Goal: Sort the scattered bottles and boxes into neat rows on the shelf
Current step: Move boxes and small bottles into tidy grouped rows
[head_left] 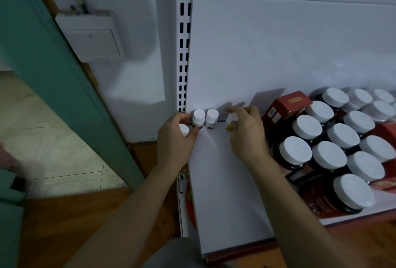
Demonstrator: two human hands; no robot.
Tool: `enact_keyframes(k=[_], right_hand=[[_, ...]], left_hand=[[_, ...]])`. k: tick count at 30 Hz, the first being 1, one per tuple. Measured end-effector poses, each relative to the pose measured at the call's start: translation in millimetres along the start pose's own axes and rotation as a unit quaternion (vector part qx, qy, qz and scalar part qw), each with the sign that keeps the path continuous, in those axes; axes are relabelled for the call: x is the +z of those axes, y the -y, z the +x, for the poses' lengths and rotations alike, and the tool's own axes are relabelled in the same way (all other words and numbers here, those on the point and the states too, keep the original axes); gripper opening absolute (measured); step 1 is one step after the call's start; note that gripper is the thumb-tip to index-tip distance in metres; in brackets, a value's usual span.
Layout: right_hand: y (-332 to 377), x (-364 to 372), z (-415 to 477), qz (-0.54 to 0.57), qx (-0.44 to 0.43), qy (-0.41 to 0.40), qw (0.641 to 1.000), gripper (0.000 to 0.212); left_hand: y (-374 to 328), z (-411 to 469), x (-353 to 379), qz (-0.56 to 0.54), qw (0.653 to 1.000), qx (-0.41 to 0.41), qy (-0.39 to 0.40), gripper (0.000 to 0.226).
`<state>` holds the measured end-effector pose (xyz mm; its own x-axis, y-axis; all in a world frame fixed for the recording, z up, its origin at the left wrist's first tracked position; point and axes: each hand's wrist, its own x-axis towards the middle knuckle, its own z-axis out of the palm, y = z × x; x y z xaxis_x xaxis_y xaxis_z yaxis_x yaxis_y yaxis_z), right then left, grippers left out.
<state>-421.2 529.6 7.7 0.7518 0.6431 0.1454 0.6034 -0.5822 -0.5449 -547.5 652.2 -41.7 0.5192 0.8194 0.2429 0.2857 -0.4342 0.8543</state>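
Down on the head view, both hands work at the far left corner of the white shelf [216, 177]. The left hand [173, 139] has its fingers curled round a small white-capped bottle [184, 129] at the shelf's left edge, with the thumb reaching toward its neighbour. Just right of it and a little farther back, two small bottles [204, 116] with white caps stand upright side by side, touching each other, against the back panel [278, 43] beside the slotted upright [184, 43]. The right hand [246, 135] pinches a yellow-marked bottle [229, 121] between thumb and fingers, just right of that pair. The fingers hide most of it, and I cannot tell whether it rests on the shelf or is lifted. Bare shelf lies between the two forearms. Farther right, a red box [287, 105] stands tilted near the back panel, and beyond it dark jars [295, 150] with wide white lids fill the right part of the shelf in close diagonal rows, from the near edge to the back. Off the shelf to the left are a green door frame [53, 64], a switch box [90, 36] on the wall and a wooden floor [70, 225].
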Motion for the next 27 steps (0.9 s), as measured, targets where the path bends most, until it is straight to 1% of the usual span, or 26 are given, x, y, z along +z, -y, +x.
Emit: enact_keyframes(k=[2, 4, 7, 9, 11, 13, 15, 16, 17, 19, 20, 23, 25, 27], right_hand=[[4, 5, 5, 0.024, -0.014, -0.024, 0.999, 0.055], [8, 11, 8, 0.044, -0.030, -0.049, 0.997, 0.048], [6, 16, 7, 0.074, -0.032, -0.056, 0.995, 0.042], [2, 15, 6, 0.092, -0.026, -0.050, 0.994, 0.045], [0, 11, 2, 0.110, -0.024, -0.058, 0.992, 0.052], [3, 4, -6, 0.137, -0.045, -0.097, 0.985, 0.051], [7, -3, -19, 0.170, -0.090, -0.128, 0.973, 0.038], [8, -7, -25, 0.191, -0.111, -0.117, 0.968, 0.031], [11, -12, -32, 0.218, -0.123, -0.087, 0.964, 0.028], [17, -21, -39, 0.269, -0.137, -0.014, 0.953, 0.027], [20, -26, -40, 0.276, -0.147, 0.012, 0.950, 0.028], [28, -39, -37, 0.226, -0.201, 0.078, 0.950, 0.033], [31, -48, -33, 0.182, -0.243, 0.115, 0.946, 0.034], [33, -58, -28, 0.150, -0.262, 0.138, 0.943, 0.029]], left_hand=[[-1, 0, 1, 0.003, 1.000, 0.000, 0.000, 0.026], [-1, 0, 2, 0.008, 1.000, 0.001, 0.001, 0.026], [-1, 0, 1, 0.005, 1.000, 0.010, 0.010, 0.024], [-2, 0, -1, 0.002, 1.000, 0.005, 0.019, 0.027], [-3, -3, -3, -0.009, 1.000, -0.012, 0.024, 0.038], [-5, -11, -10, -0.077, 0.996, -0.026, 0.030, 0.051], [-8, -21, -21, -0.158, 0.986, 0.000, 0.045, 0.062], [-9, -26, -26, -0.179, 0.982, 0.022, 0.060, 0.068], [-10, -29, -30, -0.190, 0.978, 0.042, 0.080, 0.075], [-15, -32, -35, -0.220, 0.965, 0.062, 0.131, 0.084], [-18, -32, -35, -0.247, 0.954, 0.062, 0.156, 0.087], [-25, -33, -36, -0.314, 0.930, 0.048, 0.187, 0.092], [-29, -32, -36, -0.338, 0.917, 0.037, 0.207, 0.090], [-31, -31, -36, -0.356, 0.907, 0.026, 0.224, 0.085]])
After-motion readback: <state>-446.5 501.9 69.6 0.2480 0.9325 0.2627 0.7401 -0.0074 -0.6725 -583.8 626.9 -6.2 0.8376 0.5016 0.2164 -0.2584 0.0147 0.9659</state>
